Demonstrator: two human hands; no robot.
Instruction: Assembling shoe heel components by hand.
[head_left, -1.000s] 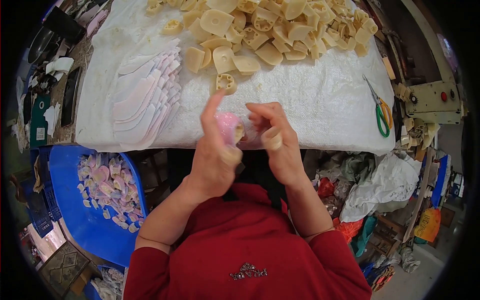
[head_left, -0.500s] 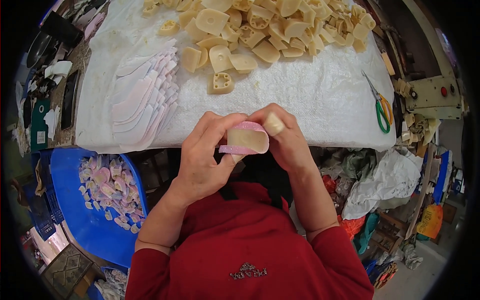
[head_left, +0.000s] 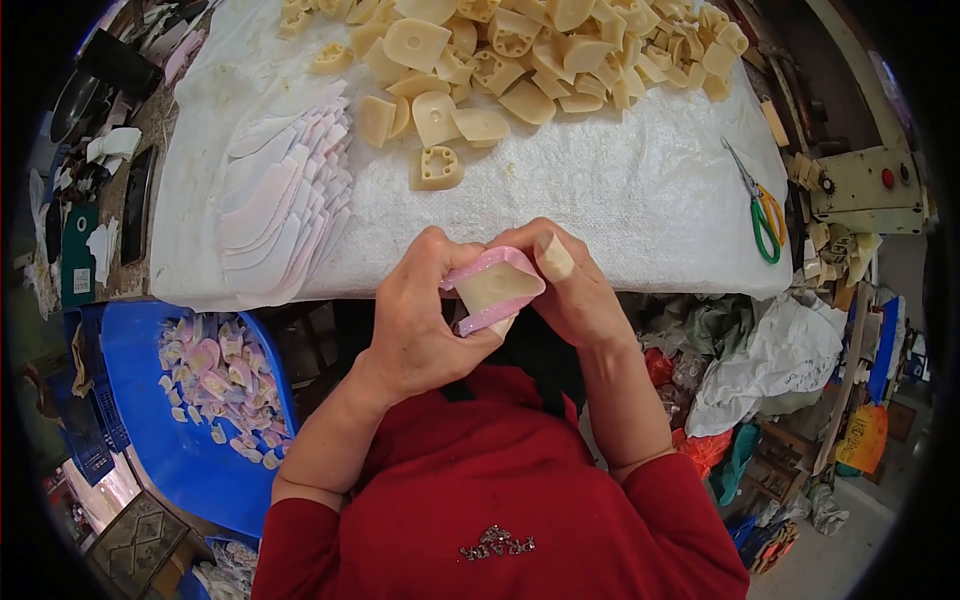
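A beige shoe heel (head_left: pixel 488 288) is held between my hands just in front of the table's near edge. Glittery pink covering (head_left: pixel 497 318) wraps round its curved side, leaving its pale face bare. My left hand (head_left: pixel 412 325) grips the heel from the left, thumb below and fingers at the upper edge. On the other side, my right hand (head_left: pixel 590 300) is closed round the rounded end, its fingers partly hidden behind. A pale wrap (head_left: pixel 553 257) covers my right thumb tip.
Beige heels (head_left: pixel 530 100) are piled at the table's far side. Overlapping pale pink cut pieces (head_left: pixel 285 205) lie on the left. Scissors (head_left: pixel 765 215) with green and orange handles rest at the right. A blue tub (head_left: pixel 190 460) at lower left holds covered pieces (head_left: pixel 225 375).
The heel has tilted in my hands, so its pink edges now slant. My left hand has shifted slightly right, and my right thumb has turned a little. Both hands keep their hold.
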